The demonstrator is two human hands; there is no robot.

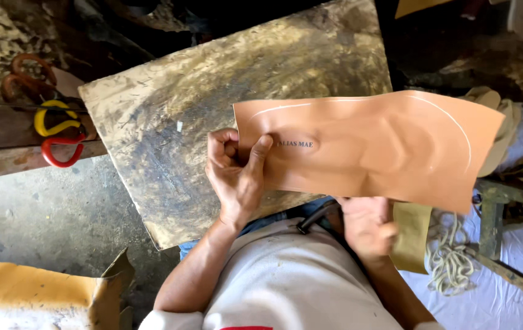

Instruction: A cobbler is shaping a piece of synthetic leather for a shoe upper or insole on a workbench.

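1 worn board (170,116) beneath both hands, bare left half | 1 tan leather sheet (371,146) above lap, left edge pinched by left hand (235,174) | right hand (367,227) under sheet, grip hidden | 3 scissors (53,116) far left

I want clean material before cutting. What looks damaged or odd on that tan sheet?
The tan sheet is not flat: it buckles in soft dents near its middle, where the left hand pinches its edge. The right hand sits beneath it. No tear shows.
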